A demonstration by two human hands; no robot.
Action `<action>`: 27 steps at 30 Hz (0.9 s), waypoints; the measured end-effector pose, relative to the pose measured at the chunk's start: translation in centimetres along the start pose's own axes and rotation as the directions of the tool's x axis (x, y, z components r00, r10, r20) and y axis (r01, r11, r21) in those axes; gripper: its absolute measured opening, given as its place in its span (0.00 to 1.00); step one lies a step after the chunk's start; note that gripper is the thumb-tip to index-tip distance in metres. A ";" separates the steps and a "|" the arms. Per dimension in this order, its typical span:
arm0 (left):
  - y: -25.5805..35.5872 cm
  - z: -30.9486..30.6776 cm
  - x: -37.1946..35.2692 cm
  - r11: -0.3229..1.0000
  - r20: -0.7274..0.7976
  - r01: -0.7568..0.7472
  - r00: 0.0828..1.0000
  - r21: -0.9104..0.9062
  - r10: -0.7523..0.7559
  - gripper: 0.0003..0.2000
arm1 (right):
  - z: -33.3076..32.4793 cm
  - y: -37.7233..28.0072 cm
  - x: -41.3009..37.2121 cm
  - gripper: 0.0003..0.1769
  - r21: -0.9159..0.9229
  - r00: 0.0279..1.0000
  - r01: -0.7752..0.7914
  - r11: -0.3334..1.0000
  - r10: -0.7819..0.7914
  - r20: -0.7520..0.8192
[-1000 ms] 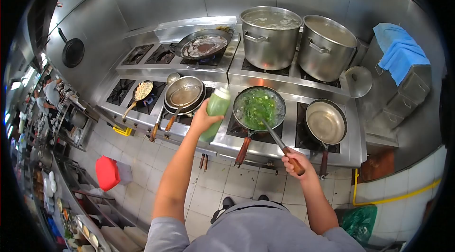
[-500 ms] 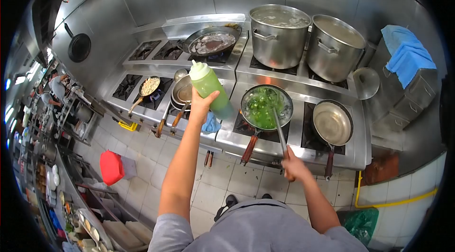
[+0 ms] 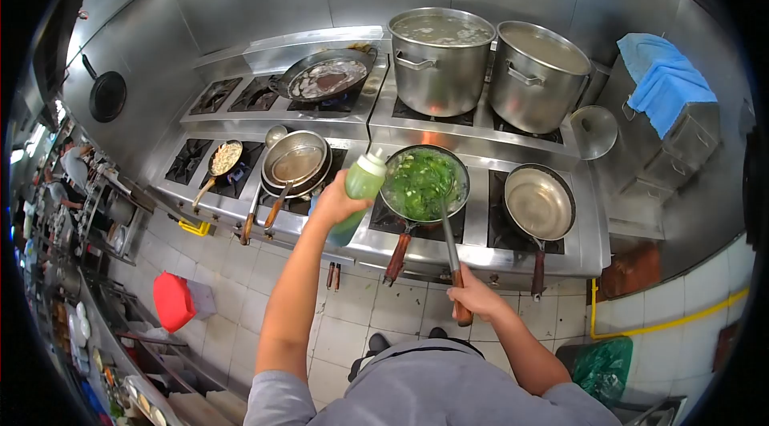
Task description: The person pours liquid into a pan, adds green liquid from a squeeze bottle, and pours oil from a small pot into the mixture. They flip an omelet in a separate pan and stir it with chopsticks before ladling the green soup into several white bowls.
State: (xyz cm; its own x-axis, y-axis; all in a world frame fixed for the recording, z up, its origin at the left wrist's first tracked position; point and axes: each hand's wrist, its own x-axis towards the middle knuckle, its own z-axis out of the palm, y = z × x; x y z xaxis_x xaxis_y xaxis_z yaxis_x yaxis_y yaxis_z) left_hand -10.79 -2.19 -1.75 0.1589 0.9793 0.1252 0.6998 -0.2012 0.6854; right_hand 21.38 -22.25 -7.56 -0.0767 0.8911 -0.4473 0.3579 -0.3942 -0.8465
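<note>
My left hand (image 3: 336, 206) is wrapped round a squeeze bottle (image 3: 364, 182) of pale green liquid. Its white nozzle points up and leans right, beside the rim of a frying pan (image 3: 388, 200). Chopped greens (image 3: 423, 182) in liquid fill that pan, which sits on a front burner with its wooden handle toward me. My right hand (image 3: 477, 298) grips the wooden end of a long metal-shafted cooking utensil (image 3: 450, 246). The utensil's head is sunk among the greens and hidden.
Right of the greens stands another pan (image 3: 540, 203). Two large stockpots (image 3: 442, 78) and a wok (image 3: 330, 76) occupy the back burners. Left are a strainer (image 3: 295, 160) over a pan and a small pan (image 3: 226, 158) of pale chopped food. A red-lidded bin (image 3: 173, 302) is on the floor.
The squeeze bottle has come down nearer the pan and swung from leaning left to leaning right. My right hand has shifted the utensil through the greens. The whole view has shifted slightly.
</note>
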 end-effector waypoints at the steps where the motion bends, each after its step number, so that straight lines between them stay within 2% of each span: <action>1: 0.3 0.1 -0.1 1.000 0.001 -0.001 1.000 -0.003 0.001 0.44 | -0.8 -1.7 -1.6 0.31 0.268 0.987 -0.055 0.962 0.012 0.159; 2: 0.6 0.3 -0.1 0.994 0.100 0.036 0.994 0.104 -0.046 0.44 | -1.5 -2.8 -2.2 0.23 0.504 0.951 -0.145 0.851 -0.020 0.309; 3: 0.8 0.5 0.0 0.975 0.194 0.059 0.976 0.213 -0.101 0.43 | -2.6 -2.7 -1.4 0.23 0.506 0.953 -0.144 0.850 -0.019 0.304; 4: 0.5 0.9 0.4 0.961 0.242 0.064 0.961 0.268 -0.132 0.43 | -4.1 -1.9 0.0 0.17 0.756 0.907 -0.265 0.598 -0.111 0.406; 5: 0.7 1.1 0.6 0.962 0.247 0.060 0.961 0.267 -0.128 0.43 | -5.0 -0.8 1.4 0.11 0.879 0.856 -0.396 0.268 -0.238 0.458; 6: 1.0 1.3 0.7 0.932 0.270 0.046 0.951 0.358 -0.150 0.42 | -5.1 0.5 3.1 0.21 0.888 0.873 -0.345 0.303 -0.243 0.422; 7: 1.2 1.4 0.8 0.894 0.288 0.031 0.941 0.447 -0.176 0.41 | -4.4 0.9 3.2 0.21 0.889 0.874 -0.344 0.302 -0.244 0.421; 8: 1.4 1.6 0.8 0.893 0.285 0.030 0.942 0.449 -0.175 0.41 | -2.8 1.4 3.0 0.29 0.676 0.952 -0.147 0.722 -0.082 0.295; 9: 1.5 2.0 0.8 0.845 0.281 0.003 0.942 0.535 -0.181 0.39 | -1.3 1.2 3.2 0.36 0.249 0.996 -0.011 0.968 -0.012 0.091; 10: 1.7 2.3 1.0 0.789 0.276 -0.022 0.942 0.614 -0.188 0.37 | -0.5 -1.3 1.0 0.47 0.035 0.995 -0.035 0.999 0.032 0.092; 11: 1.8 2.4 1.2 0.788 0.271 -0.018 0.944 0.615 -0.190 0.37 | 1.4 5.6 4.3 0.49 -0.281 0.975 0.206 0.937 -0.221 -0.021; 12: 1.8 2.7 1.3 0.740 0.256 -0.054 0.953 0.671 -0.162 0.35 | 0.9 2.4 1.4 0.48 0.005 0.992 0.080 0.997 -0.080 0.097; 13: 1.9 2.9 1.3 0.686 0.244 -0.090 0.961 0.722 -0.132 0.32 | 0.1 -1.7 -1.6 0.48 0.269 0.969 -0.095 0.958 0.027 0.247; 14: 2.0 3.1 1.6 0.686 0.244 -0.088 0.961 0.722 -0.133 0.32 | -1.3 -2.3 -1.2 0.47 0.435 0.953 -0.168 0.885 0.034 0.300; 15: 2.1 3.2 1.9 0.644 0.236 -0.096 0.962 0.759 -0.136 0.29 | -3.0 -2.2 -1.0 0.47 0.580 0.936 -0.243 0.777 0.030 0.352; 16: 2.3 3.2 2.2 0.599 0.230 -0.104 0.963 0.794 -0.138 0.26 | -4.4 -0.5 0.9 0.48 0.777 0.915 -0.336 0.532 -0.010 0.403; 17: 2.4 3.2 2.2 0.600 0.231 -0.104 0.963 0.793 -0.138 0.26 | -5.2 -0.2 1.9 0.48 0.878 0.902 -0.352 0.325 -0.131 0.411; 18: 2.7 3.1 2.2 0.593 0.223 -0.101 0.965 0.799 -0.135 0.24 | -4.9 -0.5 2.5 0.42 0.775 0.945 -0.223 0.591 -0.065 0.322; 19: 2.9 2.9 2.3 0.584 0.213 -0.098 0.968 0.806 -0.131 0.22 | -4.4 -0.9 2.9 0.36 0.584 0.977 -0.099 0.806 -0.034 0.212; 20: 2.9 2.7 2.3 0.582 0.208 -0.096 0.970 0.808 -0.128 0.22 | -3.4 -1.0 2.4 0.39 0.361 0.988 -0.068 0.930 0.013 0.152; 21: 2.8 2.6 2.3 0.578 0.206 -0.108 0.973 0.809 -0.106 0.21 | -2.0 -1.9 1.1 0.42 0.109 0.996 -0.051 0.993 0.043 0.081; 22: 2.6 2.6 2.1 0.575 0.207 -0.121 0.975 0.809 -0.086 0.20 | -0.9 -2.2 0.2 0.37 0.017 0.998 -0.049 0.999 0.048 0.052; 23: 2.3 2.5 2.1 0.574 0.205 -0.118 0.975 0.810 -0.089 0.20 | -0.7 -2.3 -0.6 0.37 0.016 0.997 -0.048 0.999 0.047 0.056; 25: 2.2 2.5 1.9 0.593 0.197 -0.109 0.977 0.798 -0.085 0.20 | -0.6 -2.3 -1.6 0.29 0.428 0.963 -0.097 0.899 -0.022 0.267; 26: 2.1 2.5 1.8 0.593 0.197 -0.108 0.977 0.798 -0.086 0.20 | -1.3 -1.4 -0.6 0.23 0.541 0.941 -0.155 0.827 -0.043 0.336; 27: 2.2 2.4 1.6 0.596 0.196 -0.112 0.978 0.795 -0.077 0.20 | -2.3 -0.6 0.5 0.23 0.541 0.941 -0.156 0.827 -0.043 0.337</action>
State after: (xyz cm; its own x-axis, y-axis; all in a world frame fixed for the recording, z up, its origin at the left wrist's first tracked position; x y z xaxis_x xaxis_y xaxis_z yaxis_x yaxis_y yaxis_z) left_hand -7.29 -1.09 -1.77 0.2379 0.9687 -0.0711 0.9528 -0.2469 -0.1764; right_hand 23.29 -21.00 -6.58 -0.4007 0.7793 -0.4818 -0.1953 -0.5864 -0.7861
